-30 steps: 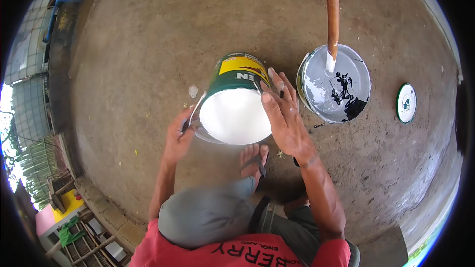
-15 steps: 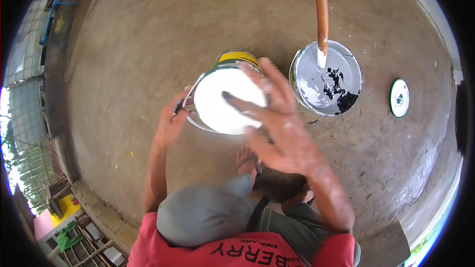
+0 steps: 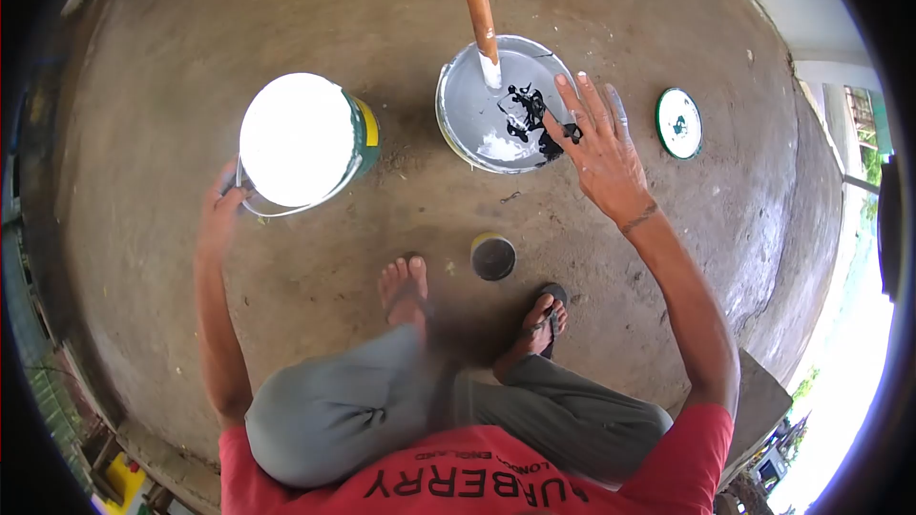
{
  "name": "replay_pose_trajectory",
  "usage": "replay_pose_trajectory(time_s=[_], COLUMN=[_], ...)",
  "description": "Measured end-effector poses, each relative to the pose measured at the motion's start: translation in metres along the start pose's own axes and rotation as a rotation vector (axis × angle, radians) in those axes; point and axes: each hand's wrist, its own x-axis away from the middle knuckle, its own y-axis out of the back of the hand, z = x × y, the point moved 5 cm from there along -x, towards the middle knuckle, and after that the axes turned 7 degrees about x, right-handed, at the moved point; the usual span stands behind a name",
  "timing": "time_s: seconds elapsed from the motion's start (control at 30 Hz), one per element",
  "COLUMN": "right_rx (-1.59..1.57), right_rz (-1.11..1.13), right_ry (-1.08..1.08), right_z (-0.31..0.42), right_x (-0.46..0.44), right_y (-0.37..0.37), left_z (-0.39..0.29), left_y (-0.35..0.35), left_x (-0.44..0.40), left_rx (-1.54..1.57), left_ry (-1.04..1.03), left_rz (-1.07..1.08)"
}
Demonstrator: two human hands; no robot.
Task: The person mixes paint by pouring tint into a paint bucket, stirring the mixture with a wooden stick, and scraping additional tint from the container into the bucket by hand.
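Note:
My left hand (image 3: 221, 215) is closed at the near-left side of a green and yellow paint bucket (image 3: 366, 138), where its wire handle (image 3: 277, 214) meets the rim. The bucket's round top is glaring white; I cannot tell whether that is paint or a lid. My right hand (image 3: 608, 167), fingers spread, hovers over the right edge of a second bucket (image 3: 443, 124) of grey paint (image 3: 472, 114). Black streaks (image 3: 523, 114) and a white patch lie on that paint, and black paint coats my index fingertip. A wooden stick (image 3: 475, 0) with a white-coated end stands in it.
A small can (image 3: 493, 257) with a dark inside stands between my feet and the grey paint. Farther right, a white round lid (image 3: 678, 124) with a green rim lies on the concrete floor (image 3: 401, 0). A wall (image 3: 797, 0) borders the floor on the right.
My right hand has left the white-topped bucket and is now over the grey paint. The white-topped bucket sits farther left from the grey one, my left hand still at its handle. The view has shifted.

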Motion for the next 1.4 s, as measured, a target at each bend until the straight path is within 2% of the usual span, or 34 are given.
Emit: replay_pose_trajectory(time_s=[0.13, 0.23, 0.3, 0.43, 0.53, 0.63, 0.7, 0.77, 0.9, 0.93, 1.0, 1.1, 1.23, 1.27, 1.3, 1.37, 1.4], right_rx=[0.072, 0.122, 0.213, 0.091, 0.021, -0.033, -0.03, -0.036, -0.028, -0.139, -0.357, -0.96, -0.909, -0.891, -0.87, -0.893, -0.906], right_rz=[0.063, 0.087, 0.091, 0.067, -0.006, -0.017, 0.007, -0.072, -0.215, -0.261, -0.359, -0.014, -0.286, -0.379, -0.475, -0.624, -0.649], right_ry=[0.083, 0.112, 0.142, 0.001, -0.055, -0.058, -0.06, -0.097, -0.195, -0.207, -0.216, -0.43, -0.435, -0.463, -0.488, -0.681, -0.796], right_z=[-0.002, -0.009, -0.013, -0.02, -0.009, -0.003, -0.009, -0.014, -0.018, -0.021, -0.029, -0.044, -0.072, -0.086, -0.101, -0.137, -0.155], right_x=[0.025, 0.044, 0.053, 0.054, 0.047, 0.056, 0.072, 0.085, 0.097, 0.099, 0.107, 0.12, 0.133, 0.137, 0.142, 0.157, 0.169], right_y=[0.011, 0.015, 0.022, 0.028, 0.01, -0.005, -0.003, 0.004, 0.024, 0.027, 0.033, 0.02, 0.027, 0.018, 0.014, 0.034, 0.04], left_z=[0.002, -0.022, -0.017, -0.036, -0.044, -0.063, -0.076, -0.091, -0.112, -0.116, -0.144, -0.196, -0.318, -0.345, -0.372, -0.408, -0.424], left_y=[0.007, -0.005, -0.004, -0.023, -0.03, -0.04, -0.051, -0.067, -0.078, -0.079, -0.087, -0.077, -0.089, -0.1, -0.101, -0.122, -0.155], left_x=[-0.005, 0.005, 0.012, 0.048, 0.057, 0.054, 0.049, 0.044, 0.043, 0.04, 0.048, 0.078, 0.15, 0.171, 0.184, 0.206, 0.211], left_rx=[-0.008, -0.218, -0.176, -0.21, -0.213, -0.16, 0.01, 0.145, 0.247, 0.254, 0.169, 0.087, -0.08, -0.149, -0.118, 0.12, 0.329], left_ry=[0.007, -0.001, 0.097, 0.152, 0.015, -0.123, -0.118, -0.155, -0.225, -0.23, -0.257, -0.341, -0.542, -0.66, -0.538, -0.445, -0.467], left_rz=[0.032, -0.054, -0.128, -0.194, -0.323, -0.353, -0.34, -0.306, -0.306, -0.319, -0.257, -0.203, -0.059, -0.062, 0.06, 0.304, 0.43])
